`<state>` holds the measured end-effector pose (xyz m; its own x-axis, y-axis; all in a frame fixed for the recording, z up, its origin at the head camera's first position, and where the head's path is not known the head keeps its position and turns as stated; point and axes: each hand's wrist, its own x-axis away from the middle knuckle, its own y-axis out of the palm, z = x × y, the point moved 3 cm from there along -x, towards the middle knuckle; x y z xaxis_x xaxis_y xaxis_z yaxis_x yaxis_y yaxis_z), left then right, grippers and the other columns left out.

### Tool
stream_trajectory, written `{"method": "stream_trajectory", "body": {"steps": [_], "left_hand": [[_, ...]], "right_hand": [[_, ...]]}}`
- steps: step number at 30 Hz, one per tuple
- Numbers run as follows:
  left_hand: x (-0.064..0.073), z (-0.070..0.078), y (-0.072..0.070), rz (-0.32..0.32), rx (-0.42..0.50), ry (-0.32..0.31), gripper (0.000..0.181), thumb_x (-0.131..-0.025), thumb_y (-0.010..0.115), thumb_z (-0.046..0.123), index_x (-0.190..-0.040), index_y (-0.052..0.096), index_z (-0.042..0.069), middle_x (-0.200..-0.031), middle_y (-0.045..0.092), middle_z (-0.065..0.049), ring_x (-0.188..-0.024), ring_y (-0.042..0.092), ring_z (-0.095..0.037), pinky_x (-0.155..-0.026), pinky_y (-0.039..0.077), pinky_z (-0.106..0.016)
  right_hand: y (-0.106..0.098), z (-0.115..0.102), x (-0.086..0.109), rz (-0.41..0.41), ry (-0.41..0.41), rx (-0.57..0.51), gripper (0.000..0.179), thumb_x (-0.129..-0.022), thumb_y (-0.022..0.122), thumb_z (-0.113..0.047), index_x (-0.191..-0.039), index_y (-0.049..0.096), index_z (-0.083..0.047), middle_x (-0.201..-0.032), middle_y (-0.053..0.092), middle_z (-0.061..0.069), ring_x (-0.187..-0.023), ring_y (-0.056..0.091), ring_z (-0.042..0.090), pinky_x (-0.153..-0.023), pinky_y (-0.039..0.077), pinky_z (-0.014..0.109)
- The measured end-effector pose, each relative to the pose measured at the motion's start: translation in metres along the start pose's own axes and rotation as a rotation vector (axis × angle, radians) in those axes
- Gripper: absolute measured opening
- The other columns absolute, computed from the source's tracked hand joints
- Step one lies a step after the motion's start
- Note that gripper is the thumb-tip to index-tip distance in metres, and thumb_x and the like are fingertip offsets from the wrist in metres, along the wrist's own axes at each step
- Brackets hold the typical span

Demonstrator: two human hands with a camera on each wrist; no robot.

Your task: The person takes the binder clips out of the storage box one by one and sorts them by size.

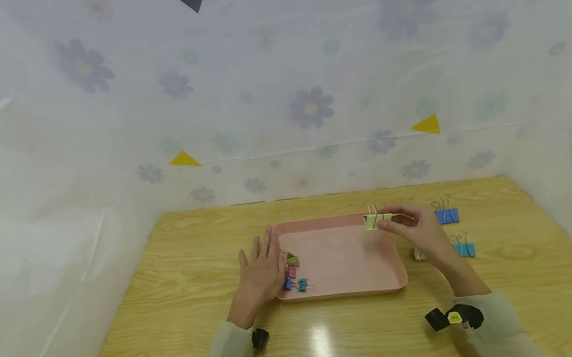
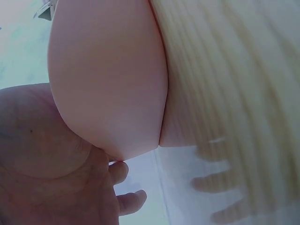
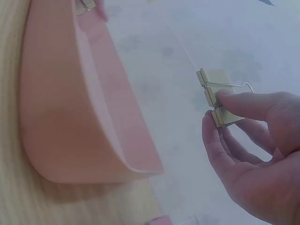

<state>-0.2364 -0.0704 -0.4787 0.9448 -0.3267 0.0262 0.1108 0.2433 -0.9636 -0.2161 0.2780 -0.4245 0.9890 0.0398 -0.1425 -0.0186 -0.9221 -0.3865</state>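
A pale yellow binder clip point(image 1: 371, 221) is pinched between the thumb and fingers of my right hand point(image 1: 423, 234), above the back right corner of a pink tray point(image 1: 344, 295). In the right wrist view the clip point(image 3: 220, 84) shows its spine and a wire handle. My left hand point(image 1: 263, 272) lies against the tray's left edge with its fingers straight. Just inside that edge sit small binder clips: an olive one point(image 1: 292, 259), a pink one point(image 1: 292, 272), a dark blue one point(image 1: 288, 284) and a teal one point(image 1: 303, 285).
Right of the tray, a large blue binder clip point(image 1: 447, 216) and a light blue one point(image 1: 464, 250) stand on the wooden table point(image 1: 182, 280). A yellowish clip point(image 1: 418, 254) is partly hidden by my right hand. A flowered white sheet point(image 1: 259, 118) hangs behind the table.
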Motion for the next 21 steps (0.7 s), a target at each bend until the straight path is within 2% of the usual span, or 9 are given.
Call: {"method": "stream_trajectory", "body": {"steps": [5, 9, 12, 17, 21], "left_hand": [[0.002, 0.002, -0.006, 0.012, 0.009, 0.003, 0.062, -0.111, 0.030, 0.031, -0.165, 0.013, 0.004, -0.171, 0.013, -0.011, -0.154, 0.017, -0.042, -0.117, 0.011, -0.072], [0.005, 0.003, -0.007, 0.013, 0.009, 0.006, 0.062, -0.112, 0.030, 0.030, -0.165, 0.013, 0.004, -0.171, 0.014, -0.012, -0.154, 0.018, -0.043, -0.117, 0.012, -0.072], [0.007, 0.002, -0.009, 0.017, 0.005, 0.003, 0.062, -0.112, 0.031, 0.031, -0.165, 0.014, 0.004, -0.171, 0.014, -0.012, -0.154, 0.019, -0.042, -0.116, 0.013, -0.072], [0.007, 0.000, -0.012, 0.025, -0.003, -0.005, 0.061, -0.112, 0.032, 0.031, -0.165, 0.015, 0.004, -0.171, 0.015, -0.012, -0.154, 0.019, -0.041, -0.116, 0.013, -0.072], [0.007, 0.000, -0.013, 0.025, 0.002, -0.008, 0.061, -0.112, 0.032, 0.031, -0.165, 0.015, 0.004, -0.171, 0.014, -0.012, -0.154, 0.018, -0.041, -0.116, 0.012, -0.072]], "right_hand": [[-0.016, -0.004, 0.002, 0.026, -0.047, -0.024, 0.041, -0.097, 0.073, -0.024, -0.133, 0.067, -0.005, -0.128, 0.067, 0.005, -0.102, 0.067, 0.009, -0.084, 0.055, 0.021], [-0.025, -0.005, 0.003, 0.018, -0.051, -0.081, 0.041, -0.098, 0.072, -0.018, -0.135, 0.065, 0.001, -0.111, 0.073, 0.008, -0.090, 0.071, 0.013, -0.080, 0.058, 0.026], [-0.032, -0.006, 0.002, 0.043, -0.051, -0.073, 0.041, -0.098, 0.073, -0.018, -0.134, 0.066, -0.001, -0.104, 0.075, 0.006, -0.089, 0.071, 0.013, -0.078, 0.058, 0.025], [-0.045, -0.009, -0.001, 0.091, -0.034, -0.003, 0.041, -0.098, 0.073, -0.024, -0.134, 0.067, -0.005, -0.117, 0.072, -0.001, -0.101, 0.067, 0.008, -0.083, 0.053, 0.019], [-0.054, -0.008, -0.002, 0.100, -0.027, -0.001, 0.041, -0.098, 0.072, -0.024, -0.135, 0.067, -0.006, -0.122, 0.070, -0.004, -0.106, 0.066, 0.007, -0.084, 0.052, 0.017]]}}
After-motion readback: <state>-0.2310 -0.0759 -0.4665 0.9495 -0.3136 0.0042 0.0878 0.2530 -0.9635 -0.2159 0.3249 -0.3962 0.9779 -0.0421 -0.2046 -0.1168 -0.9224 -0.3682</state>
